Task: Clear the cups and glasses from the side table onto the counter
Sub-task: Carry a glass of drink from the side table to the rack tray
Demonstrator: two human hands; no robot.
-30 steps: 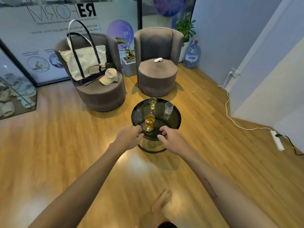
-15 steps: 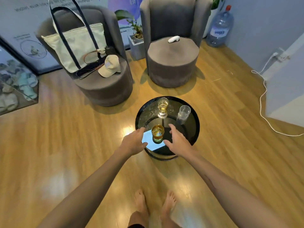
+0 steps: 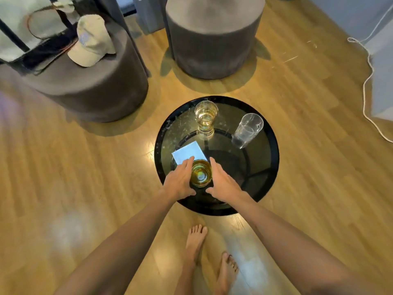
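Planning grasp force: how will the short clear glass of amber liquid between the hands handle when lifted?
The short clear glass of amber liquid looks over half full, so probably heavy for its size and apt to slosh if tilted. Smooth glass walls may be slippery, and it is likely fragile. The left hand and right hand flank it, so a two-sided hold should keep it upright.

I see a round black glass-topped side table (image 3: 270, 150) standing on the wood floor (image 3: 85, 177). On it stand three glasses: an amber-filled glass (image 3: 201, 173) at about seven o'clock, a ribbed glass (image 3: 205, 118) with pale liquid at eleven, and an empty tumbler (image 3: 247, 130) at one. A bright rectangular reflection (image 3: 188, 153) lies left of centre.
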